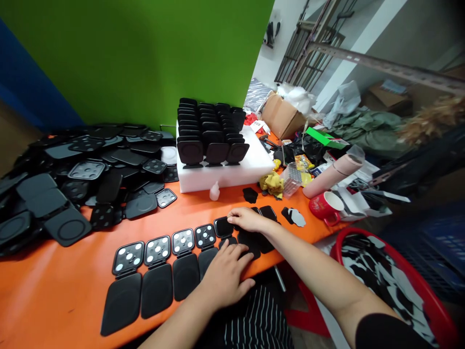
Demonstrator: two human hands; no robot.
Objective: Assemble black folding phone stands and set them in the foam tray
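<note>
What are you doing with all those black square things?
A person is working on a row of opened black hinged pads laid along the front of an orange table. The left hand lies flat on the pads at the row's right end, and the right hand presses on a pad just behind it. A big loose pile of pads sits to the left, and finished ones stand in rows on a white foam block.
</note>
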